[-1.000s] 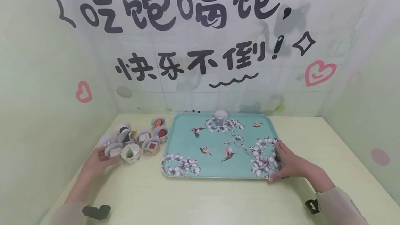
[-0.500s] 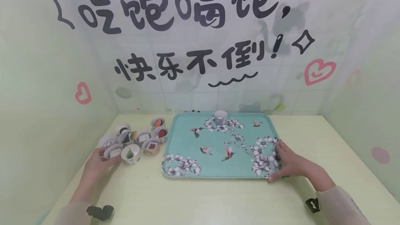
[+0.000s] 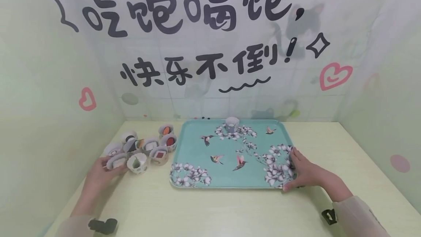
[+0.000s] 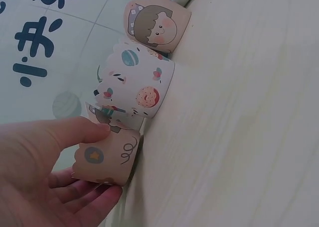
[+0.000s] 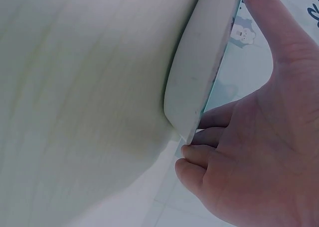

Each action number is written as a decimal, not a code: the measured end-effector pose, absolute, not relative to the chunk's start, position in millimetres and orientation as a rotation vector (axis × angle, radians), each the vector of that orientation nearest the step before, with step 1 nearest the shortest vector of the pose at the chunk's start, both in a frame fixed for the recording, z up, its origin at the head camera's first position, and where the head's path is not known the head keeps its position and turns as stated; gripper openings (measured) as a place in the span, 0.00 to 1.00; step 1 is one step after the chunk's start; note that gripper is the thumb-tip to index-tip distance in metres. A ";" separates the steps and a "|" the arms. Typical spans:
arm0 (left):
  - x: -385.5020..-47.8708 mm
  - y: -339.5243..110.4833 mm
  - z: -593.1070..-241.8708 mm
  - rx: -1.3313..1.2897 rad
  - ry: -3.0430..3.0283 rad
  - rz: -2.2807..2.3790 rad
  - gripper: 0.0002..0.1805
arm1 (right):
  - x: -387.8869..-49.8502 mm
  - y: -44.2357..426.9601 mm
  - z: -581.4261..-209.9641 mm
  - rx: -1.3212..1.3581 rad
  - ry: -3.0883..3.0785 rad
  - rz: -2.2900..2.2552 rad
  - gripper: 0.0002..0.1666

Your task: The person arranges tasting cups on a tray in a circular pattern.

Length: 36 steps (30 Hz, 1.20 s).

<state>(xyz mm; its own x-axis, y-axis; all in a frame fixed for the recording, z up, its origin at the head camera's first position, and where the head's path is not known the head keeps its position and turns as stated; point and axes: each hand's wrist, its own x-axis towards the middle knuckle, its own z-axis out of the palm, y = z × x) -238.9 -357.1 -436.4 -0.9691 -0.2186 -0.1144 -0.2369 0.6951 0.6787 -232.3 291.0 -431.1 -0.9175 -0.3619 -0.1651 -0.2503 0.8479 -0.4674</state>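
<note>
My left hand point(image 3: 99, 174) pinches a tan paper baking cup point(image 3: 116, 161) between thumb and fingers at the near left of a cluster of cups. In the left wrist view, the thumb lies over this cup point(image 4: 107, 157) and the fingers sit on its far side. Beside it stands a white cup with a green item point(image 3: 137, 163). My right hand point(image 3: 307, 173) holds the near right corner of a turquoise flowered tray point(image 3: 227, 175), thumb at the front edge and fingers along the right side. The right wrist view shows the tray's pale outer wall point(image 5: 199, 67) against the fingers.
Several more small cups, such as one with a red square point(image 3: 159, 155) and one with an orange piece point(image 3: 166, 130), stand left of the tray. A single cup point(image 3: 232, 124) is on the tray's far side. A printed curtain point(image 3: 210, 98) encloses the table.
The cup in my left hand has tilted slightly and shifted a little to the left. My right hand and the tray stay in place.
</note>
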 end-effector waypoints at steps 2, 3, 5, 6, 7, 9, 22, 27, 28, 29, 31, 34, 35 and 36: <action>-237.6 -359.4 -435.3 -0.391 2.866 1.161 0.52 | -232.4 290.7 -431.4 -0.468 2.778 -0.655 0.80; -237.0 -360.6 -434.7 -0.395 2.865 1.166 0.52 | -232.5 290.5 -431.6 -0.469 2.777 -0.656 0.80; -236.3 -362.9 -432.7 -0.394 2.866 1.161 0.51 | -232.5 290.7 -431.3 -0.470 2.780 -0.656 0.81; -236.0 -364.1 -431.5 -0.389 2.863 1.161 0.51 | -232.6 291.0 -431.3 -0.472 2.783 -0.653 0.81; -235.7 -365.3 -430.3 -0.384 2.863 1.155 0.51 | -232.9 291.3 -431.4 -0.474 2.787 -0.647 0.81; -234.8 -367.3 -428.0 -0.382 2.861 1.148 0.51 | -233.3 291.8 -431.7 -0.478 2.790 -0.642 0.80; -232.0 -365.4 -409.9 -0.344 2.918 1.130 0.47 | -233.1 291.4 -433.5 -0.471 2.782 -0.654 0.81; -232.5 -361.3 -402.8 -0.310 2.970 1.122 0.46 | -231.8 290.7 -432.3 -0.466 2.777 -0.659 0.81; -232.5 -360.2 -401.2 -0.309 2.978 1.121 0.46 | -231.6 290.6 -432.1 -0.464 2.775 -0.659 0.81; -232.4 -359.1 -399.7 -0.304 2.989 1.117 0.46 | -231.4 290.6 -432.1 -0.462 2.773 -0.663 0.81; -232.3 -356.9 -396.2 -0.290 2.999 1.115 0.45 | -231.4 290.7 -432.5 -0.462 2.772 -0.662 0.81; -233.0 -354.2 -391.3 -0.259 3.020 1.100 0.44 | -232.0 291.1 -433.0 -0.465 2.776 -0.653 0.81; -233.5 -353.5 -389.6 -0.248 3.020 1.101 0.44 | -232.2 291.1 -433.3 -0.467 2.778 -0.652 0.81; -234.2 -352.9 -387.9 -0.240 3.018 1.100 0.45 | -232.5 291.2 -433.5 -0.470 2.780 -0.649 0.81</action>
